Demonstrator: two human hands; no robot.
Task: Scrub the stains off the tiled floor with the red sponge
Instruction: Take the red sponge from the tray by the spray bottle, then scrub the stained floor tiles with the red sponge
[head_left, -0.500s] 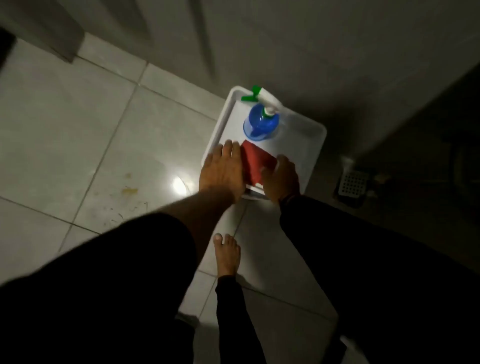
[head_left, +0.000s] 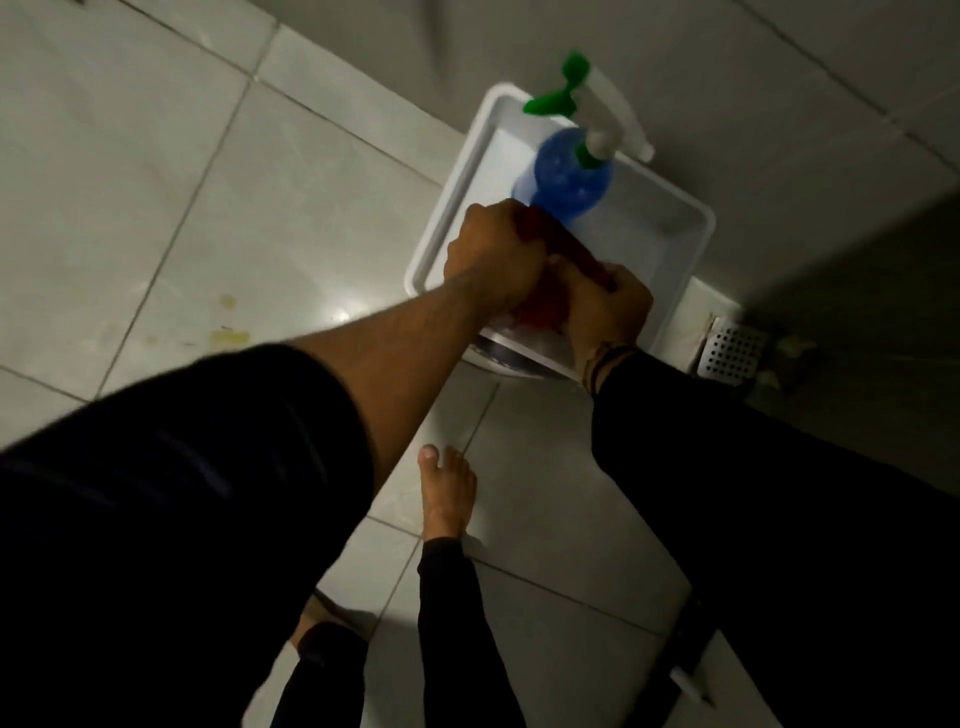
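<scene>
The red sponge (head_left: 540, 306) is squeezed between both my hands over the near end of a white tub (head_left: 685, 244) on the tiled floor. My left hand (head_left: 493, 254) is clenched on the sponge's left part. My right hand (head_left: 605, 306) grips its right part. Only strips of red show between the fingers. Yellowish stains (head_left: 228, 336) mark the pale tile to the left of the tub, with a smaller spot (head_left: 227, 300) just above them.
A blue spray bottle (head_left: 569, 174) with a green and white trigger stands in the tub's far end. A floor drain grate (head_left: 732, 351) lies right of the tub. My bare foot (head_left: 447, 493) rests on the tile below my hands. A wall rises behind the tub.
My hands lay flat beside the sponge in the tub; now both are clenched on it and it is crumpled between them. The view has come closer to the tub.
</scene>
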